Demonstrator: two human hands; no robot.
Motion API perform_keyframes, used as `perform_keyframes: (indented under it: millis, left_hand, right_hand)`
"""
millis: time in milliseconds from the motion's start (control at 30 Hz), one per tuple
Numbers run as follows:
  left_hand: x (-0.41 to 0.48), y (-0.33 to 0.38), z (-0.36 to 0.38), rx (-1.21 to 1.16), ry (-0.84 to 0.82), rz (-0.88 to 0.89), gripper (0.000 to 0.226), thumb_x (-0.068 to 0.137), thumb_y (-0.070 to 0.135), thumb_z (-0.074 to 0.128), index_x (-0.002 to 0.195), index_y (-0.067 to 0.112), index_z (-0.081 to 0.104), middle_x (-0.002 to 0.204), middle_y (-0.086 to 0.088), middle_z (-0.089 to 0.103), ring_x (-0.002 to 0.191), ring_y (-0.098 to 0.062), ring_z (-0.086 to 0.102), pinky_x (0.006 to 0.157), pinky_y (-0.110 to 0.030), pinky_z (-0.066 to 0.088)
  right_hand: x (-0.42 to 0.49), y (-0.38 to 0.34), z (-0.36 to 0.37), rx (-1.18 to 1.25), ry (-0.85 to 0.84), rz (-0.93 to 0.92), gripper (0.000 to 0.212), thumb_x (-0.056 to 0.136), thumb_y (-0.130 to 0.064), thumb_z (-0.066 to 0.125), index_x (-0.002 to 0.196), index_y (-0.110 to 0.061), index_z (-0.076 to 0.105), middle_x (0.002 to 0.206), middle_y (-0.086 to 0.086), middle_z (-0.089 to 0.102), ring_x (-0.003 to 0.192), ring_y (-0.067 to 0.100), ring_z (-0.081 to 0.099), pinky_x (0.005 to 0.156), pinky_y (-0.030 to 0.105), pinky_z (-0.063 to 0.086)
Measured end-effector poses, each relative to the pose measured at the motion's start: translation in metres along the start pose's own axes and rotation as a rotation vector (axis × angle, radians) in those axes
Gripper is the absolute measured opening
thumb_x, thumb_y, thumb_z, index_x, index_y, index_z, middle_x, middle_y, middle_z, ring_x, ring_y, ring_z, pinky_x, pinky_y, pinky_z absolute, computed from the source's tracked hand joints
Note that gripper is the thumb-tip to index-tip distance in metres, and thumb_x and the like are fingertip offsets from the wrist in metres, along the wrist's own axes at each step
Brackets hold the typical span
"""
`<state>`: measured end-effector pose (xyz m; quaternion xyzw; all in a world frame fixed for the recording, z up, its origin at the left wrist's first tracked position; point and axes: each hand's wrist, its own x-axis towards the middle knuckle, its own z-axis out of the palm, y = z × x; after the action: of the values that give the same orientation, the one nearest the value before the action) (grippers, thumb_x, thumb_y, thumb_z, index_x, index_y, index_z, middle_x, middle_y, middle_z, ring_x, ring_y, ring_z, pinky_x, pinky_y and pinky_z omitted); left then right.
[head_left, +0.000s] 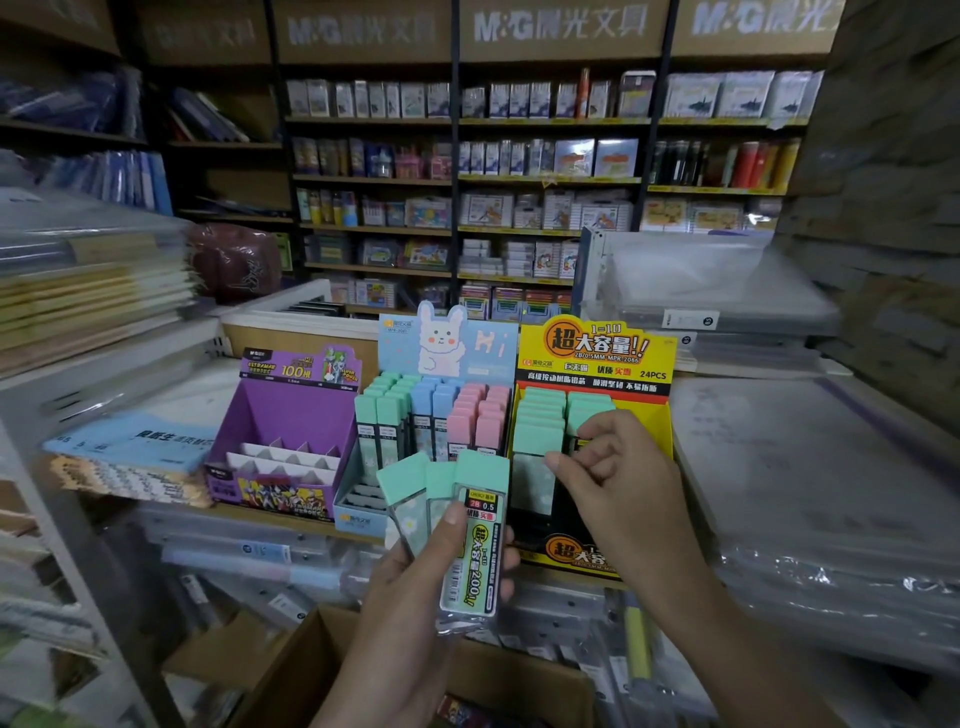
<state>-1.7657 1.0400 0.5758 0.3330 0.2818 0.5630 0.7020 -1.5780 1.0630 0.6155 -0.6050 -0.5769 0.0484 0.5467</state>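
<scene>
My left hand (415, 582) grips three mint-capped pencil-lead cases (467, 540) fanned upright, thumb pressed on the front one. Behind them stands a yellow display box (597, 364) holding several more mint-capped cases. My right hand (613, 467) hovers in front of that box with fingers loosely curled and nothing visible between them. A light blue rabbit display box (441, 353) to the left holds mint, blue and pink cases in rows.
A purple display box (280, 415) with empty dividers stands at the left on the shelf. Plastic-wrapped stacks (727, 291) lie at the right, notebooks (93, 291) at the left. A cardboard box (291, 670) sits below. Stocked shelves (467, 182) fill the back wall.
</scene>
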Motion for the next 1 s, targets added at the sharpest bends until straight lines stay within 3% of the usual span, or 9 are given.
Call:
perform_keyframes:
  millis: [67,167,267,400,633,767,900,1000]
  left_hand:
    - [0.000,0.000,0.001,-0.010,-0.007,-0.013,0.045,0.077,0.035,0.079,0.112,0.007,0.076,0.108,-0.032,0.072,0.084,-0.037,0.075,0.061,-0.038,0.058]
    - [-0.001,-0.001,0.006,0.009,-0.025,-0.013,0.043,0.078,0.036,0.079,0.112,0.010,0.077,0.109,-0.029,0.073,0.088,-0.038,0.075,0.064,-0.038,0.060]
    - [-0.003,-0.002,0.016,0.063,-0.042,0.019,0.036,0.077,0.039,0.078,0.104,0.016,0.079,0.105,-0.027,0.075,0.086,-0.038,0.076,0.063,-0.038,0.060]
    - [-0.005,-0.003,0.028,0.115,-0.059,0.046,0.035,0.075,0.043,0.077,0.100,0.018,0.079,0.101,-0.027,0.075,0.083,-0.039,0.076,0.062,-0.038,0.060]
    - [-0.003,-0.006,0.040,0.148,-0.065,0.071,0.033,0.085,0.043,0.070,0.105,0.018,0.078,0.103,-0.022,0.077,0.081,-0.037,0.076,0.060,-0.037,0.060]
    - [0.001,-0.008,0.039,0.160,-0.039,0.069,0.036,0.079,0.040,0.074,0.106,0.016,0.077,0.101,-0.022,0.077,0.083,-0.037,0.077,0.062,-0.037,0.061]
    - [0.008,-0.010,0.035,0.165,0.002,0.086,0.037,0.071,0.037,0.079,0.103,0.017,0.079,0.098,-0.021,0.077,0.082,-0.033,0.076,0.066,-0.037,0.061]
    - [0.012,-0.010,0.033,0.178,0.032,0.100,0.036,0.070,0.038,0.081,0.102,0.021,0.080,0.094,-0.016,0.077,0.077,-0.029,0.075,0.062,-0.035,0.060]
  right_hand:
    - [-0.004,-0.007,-0.006,0.044,0.000,-0.017,0.016,0.087,-0.029,0.075,0.091,-0.029,0.059,0.075,-0.008,0.064,0.074,0.000,0.063,0.061,0.015,0.051]
    - [-0.008,-0.021,-0.016,0.126,-0.143,0.030,0.005,0.093,-0.033,0.066,0.088,-0.034,0.066,0.081,-0.018,0.071,0.069,-0.002,0.067,0.055,0.014,0.051]
    - [-0.008,-0.033,-0.026,0.250,-0.301,0.077,0.015,0.097,-0.032,0.062,0.086,-0.029,0.071,0.071,-0.008,0.072,0.049,0.002,0.059,0.047,0.014,0.044]
    - [-0.006,-0.038,-0.037,0.332,-0.406,0.125,0.006,0.094,-0.024,0.068,0.095,-0.019,0.072,0.067,-0.001,0.073,0.047,0.005,0.056,0.045,0.020,0.045]
    - [0.004,-0.029,-0.054,0.406,-0.338,0.166,0.013,0.090,-0.008,0.072,0.102,-0.006,0.068,0.072,0.009,0.073,0.052,0.014,0.061,0.047,0.023,0.049]
    - [0.022,-0.023,-0.069,0.480,-0.228,0.175,0.014,0.091,-0.006,0.069,0.103,-0.004,0.064,0.069,0.014,0.071,0.056,0.022,0.058,0.049,0.028,0.048]
    - [0.042,-0.016,-0.078,0.463,-0.110,0.140,0.014,0.092,-0.004,0.067,0.103,0.004,0.062,0.070,0.016,0.065,0.055,0.017,0.058,0.047,0.023,0.049]
    - [0.052,-0.009,-0.076,0.356,-0.059,0.091,0.011,0.093,-0.004,0.066,0.102,0.000,0.062,0.072,0.013,0.064,0.056,0.015,0.060,0.049,0.024,0.051]
